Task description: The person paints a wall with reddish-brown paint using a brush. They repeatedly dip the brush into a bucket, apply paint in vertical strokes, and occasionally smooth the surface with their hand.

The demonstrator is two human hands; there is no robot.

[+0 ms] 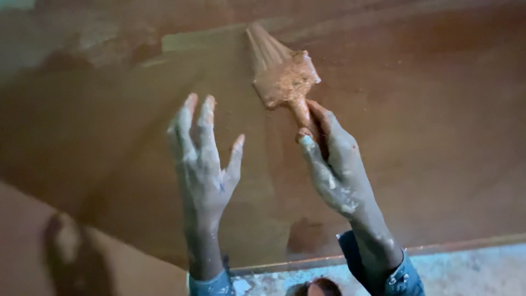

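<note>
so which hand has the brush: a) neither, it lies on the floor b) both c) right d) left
c: the right hand grips the handle of the paint-caked brush with its bristles against the reddish-brown surface, while the left hand is spread open and holds nothing.

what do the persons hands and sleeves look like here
Both hands are bare, without gloves. The left hand and right hand are smeared with pale dried splashes and patches of wet reddish-brown coating, heaviest on the fingers. Each wrist ends in a blue denim-like cuff; the right cuff also carries pale spatter.
</note>
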